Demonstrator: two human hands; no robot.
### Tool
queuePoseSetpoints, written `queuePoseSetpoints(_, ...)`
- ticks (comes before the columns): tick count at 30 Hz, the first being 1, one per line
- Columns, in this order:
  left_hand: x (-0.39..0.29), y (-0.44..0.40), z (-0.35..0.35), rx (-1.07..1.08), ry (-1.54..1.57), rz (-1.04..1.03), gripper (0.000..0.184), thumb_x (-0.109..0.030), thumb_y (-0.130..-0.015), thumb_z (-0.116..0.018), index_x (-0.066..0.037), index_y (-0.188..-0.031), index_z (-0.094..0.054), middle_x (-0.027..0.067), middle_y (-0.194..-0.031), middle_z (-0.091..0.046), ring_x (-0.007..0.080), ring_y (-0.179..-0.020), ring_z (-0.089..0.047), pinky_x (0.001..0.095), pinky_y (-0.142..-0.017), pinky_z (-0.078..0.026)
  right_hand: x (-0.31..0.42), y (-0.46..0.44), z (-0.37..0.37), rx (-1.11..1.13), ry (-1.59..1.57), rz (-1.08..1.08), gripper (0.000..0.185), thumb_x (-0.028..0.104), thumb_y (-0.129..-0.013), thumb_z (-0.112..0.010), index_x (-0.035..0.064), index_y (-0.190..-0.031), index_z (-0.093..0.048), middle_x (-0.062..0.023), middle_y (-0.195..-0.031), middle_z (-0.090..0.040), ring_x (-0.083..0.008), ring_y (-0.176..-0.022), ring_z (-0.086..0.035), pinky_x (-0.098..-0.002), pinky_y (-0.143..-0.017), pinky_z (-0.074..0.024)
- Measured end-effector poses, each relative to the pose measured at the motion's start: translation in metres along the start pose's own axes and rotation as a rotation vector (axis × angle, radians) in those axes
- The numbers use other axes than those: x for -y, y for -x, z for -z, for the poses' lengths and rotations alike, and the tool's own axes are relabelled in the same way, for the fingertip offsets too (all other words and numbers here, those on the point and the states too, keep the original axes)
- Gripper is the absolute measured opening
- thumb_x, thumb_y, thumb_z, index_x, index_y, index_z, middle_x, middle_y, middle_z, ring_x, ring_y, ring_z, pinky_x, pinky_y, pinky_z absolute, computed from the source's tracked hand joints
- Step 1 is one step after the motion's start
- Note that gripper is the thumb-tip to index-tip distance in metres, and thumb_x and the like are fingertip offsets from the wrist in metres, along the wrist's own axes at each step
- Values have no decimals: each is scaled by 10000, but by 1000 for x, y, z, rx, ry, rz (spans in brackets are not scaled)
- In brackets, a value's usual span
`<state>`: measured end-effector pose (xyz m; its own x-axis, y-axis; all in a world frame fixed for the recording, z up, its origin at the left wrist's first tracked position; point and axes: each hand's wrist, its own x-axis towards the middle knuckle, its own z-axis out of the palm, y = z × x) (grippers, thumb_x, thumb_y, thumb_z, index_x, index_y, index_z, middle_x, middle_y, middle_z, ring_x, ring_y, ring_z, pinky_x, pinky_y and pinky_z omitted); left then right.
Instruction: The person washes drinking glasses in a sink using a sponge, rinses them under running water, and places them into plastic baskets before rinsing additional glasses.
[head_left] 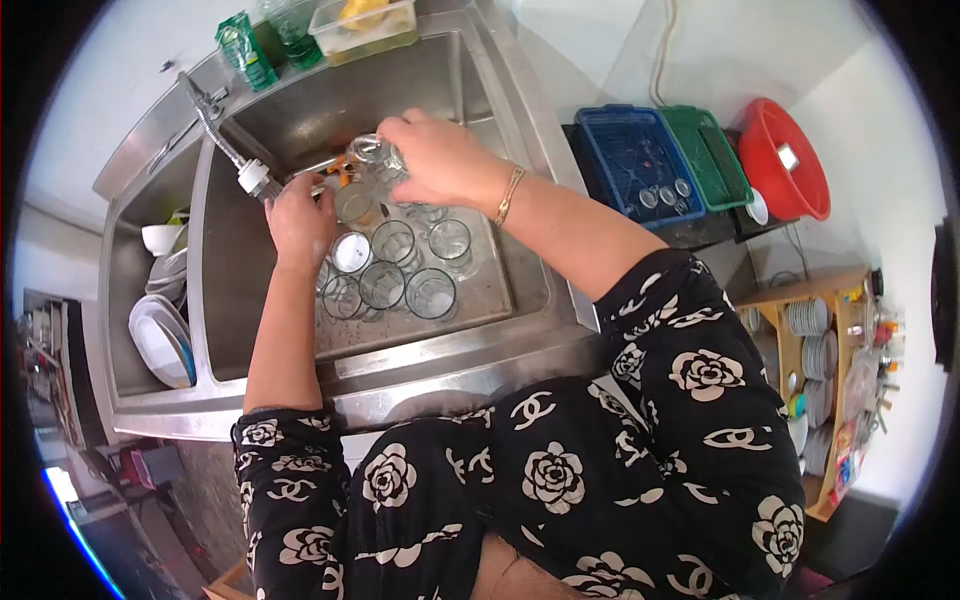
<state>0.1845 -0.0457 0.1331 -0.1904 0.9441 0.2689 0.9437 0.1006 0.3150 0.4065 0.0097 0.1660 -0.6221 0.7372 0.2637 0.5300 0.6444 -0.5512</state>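
Observation:
My right hand (440,160) is closed around a clear drinking glass (372,152), which is tilted above the sink basin. To its left, my left hand (300,222) has curled fingers beside the sprayer head (258,180) of the hose tap; what lies in them is hidden. Just right of my left thumb is a cloudy-looking glass (355,203). Closer to me, several clear glasses (431,293) stand grouped on the basin floor, one of them holding something white (351,252). Something orange (345,170) shows behind the glasses, partly covered.
The left basin holds white plates (158,340) and a bowl (162,238). On the back ledge are a green packet (246,52) and a plastic tub (362,32). At right stand a blue basket (625,150) with small glasses, a green basket (705,150) and a red basin (785,165).

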Motion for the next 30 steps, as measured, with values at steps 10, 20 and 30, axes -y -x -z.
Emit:
queuePoseSetpoints(10,-38,29,1,-38,201,-284,277,-185,-771,-676,-72,-1020,-638,174,-1206,-559,331,-1075,-555,417,-929,-402,7,55,40,50,-785,-436,611,359,-706,-777,7,-1142,-534,-131,-1000,-569,-216,-779,-632,-310,-631,-526)
queuePoseSetpoints(20,-125,33,-7,421,660,-119,243,-152,-798,-709,-13,-984,-637,97,-1044,-631,189,-929,-588,309,-833,-452,-62,146,130,-29,-1815,-365,613,572,-833,-520,5,-1055,-593,-223,-959,-626,-204,-546,-542,-243,-445,-364)
queuePoseSetpoints(30,-386,35,-18,130,659,-690,127,-20,-745,-664,8,-858,-612,174,-981,-635,295,-930,-626,322,-831,-467,-261,322,291,-723,-1221,-556,514,360,-813,-664,8,-1145,-492,-159,-977,-625,-201,-608,-565,-252,-547,-442)
